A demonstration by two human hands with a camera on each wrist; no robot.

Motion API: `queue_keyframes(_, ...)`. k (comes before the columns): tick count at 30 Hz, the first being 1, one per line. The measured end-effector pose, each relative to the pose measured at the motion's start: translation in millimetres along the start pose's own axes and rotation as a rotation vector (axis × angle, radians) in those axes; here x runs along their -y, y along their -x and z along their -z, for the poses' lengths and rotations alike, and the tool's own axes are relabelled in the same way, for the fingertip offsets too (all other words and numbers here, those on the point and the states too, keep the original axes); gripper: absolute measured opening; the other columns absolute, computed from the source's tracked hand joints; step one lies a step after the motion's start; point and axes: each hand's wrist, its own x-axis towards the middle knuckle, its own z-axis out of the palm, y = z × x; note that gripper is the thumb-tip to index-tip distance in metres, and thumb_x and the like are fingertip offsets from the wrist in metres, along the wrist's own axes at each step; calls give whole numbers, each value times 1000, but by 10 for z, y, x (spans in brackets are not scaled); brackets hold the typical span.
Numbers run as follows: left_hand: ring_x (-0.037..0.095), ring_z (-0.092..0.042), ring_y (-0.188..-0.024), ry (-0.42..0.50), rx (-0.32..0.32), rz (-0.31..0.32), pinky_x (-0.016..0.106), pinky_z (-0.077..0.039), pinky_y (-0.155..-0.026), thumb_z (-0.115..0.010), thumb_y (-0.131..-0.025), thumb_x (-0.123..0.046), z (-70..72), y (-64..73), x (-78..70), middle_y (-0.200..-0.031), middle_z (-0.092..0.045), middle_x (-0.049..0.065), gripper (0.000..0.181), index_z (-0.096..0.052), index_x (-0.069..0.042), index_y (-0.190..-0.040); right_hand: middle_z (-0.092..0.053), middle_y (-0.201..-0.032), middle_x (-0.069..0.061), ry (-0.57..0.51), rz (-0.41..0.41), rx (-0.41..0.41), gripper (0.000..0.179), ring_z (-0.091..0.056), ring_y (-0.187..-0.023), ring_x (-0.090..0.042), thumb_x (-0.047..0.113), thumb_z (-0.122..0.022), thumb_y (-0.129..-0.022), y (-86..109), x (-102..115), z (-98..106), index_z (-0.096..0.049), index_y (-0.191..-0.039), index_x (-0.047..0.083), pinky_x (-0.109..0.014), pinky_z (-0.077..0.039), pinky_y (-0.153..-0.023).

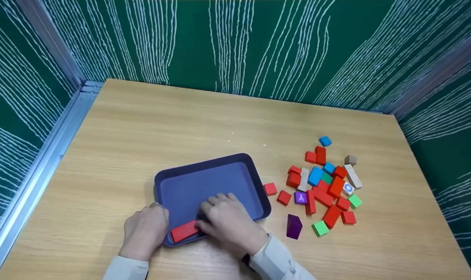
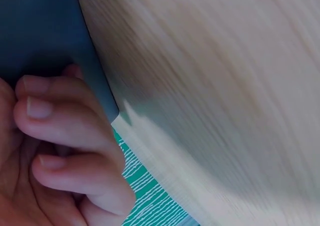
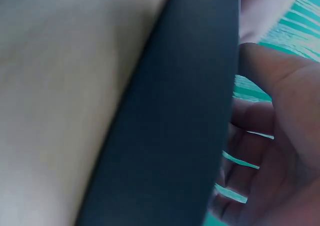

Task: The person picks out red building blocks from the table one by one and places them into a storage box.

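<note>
We're apparently seating the red block (image 1: 184, 231), left hand (image 1: 146, 227) curling onto the tray (image 1: 204, 182), right hand (image 1: 230, 219) half-curled, pinch unclear; next we're probably needing to release.

Green walls (image 1: 192, 42) streaked with white lines border the wood-grained surface (image 1: 173, 124) on the far, left and right sides. Greyish posts (image 1: 50, 37) stand by both far corners; a pale metal rail (image 1: 37, 167) runs along the left edge. Tiny pale specks (image 1: 264, 145) dot the middle. Scattered red, blue, green, purple and grey blocks (image 1: 323, 197) lie to the right.
</note>
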Motion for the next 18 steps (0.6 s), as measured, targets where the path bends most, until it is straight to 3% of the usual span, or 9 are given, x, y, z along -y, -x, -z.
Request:
queue_keyframes(7,27,-59,-63,-10,18,-4,48,-47,-54,-40,-103,-21,6,2,3,-71,-59,12,37,-62,6,-88,-67,-98,-2,-71,-137,-37,26,-60,-91,-22,36,-69,-94,299,-474,219,-70,-105,12,-44,-48,-83)
queue_keyframes(12,31,-61,-67,-19,49,16,51,-48,-56,-37,-103,-21,22,-3,10,-79,-63,18,39,-61,10,-96,-67,-98,-3,-56,-236,-120,27,-60,-89,-22,32,-73,-92,577,-843,321,-71,-107,11,-39,-49,-79)
queue_keyframes(18,35,-63,-71,-32,72,23,53,-48,-59,-36,-102,-21,35,3,5,-85,-65,23,39,-59,10,-97,-66,-100,-3,-42,-387,-143,26,-58,-89,-22,27,-78,-88,893,-1183,378,-71,-108,11,-41,-48,-79)
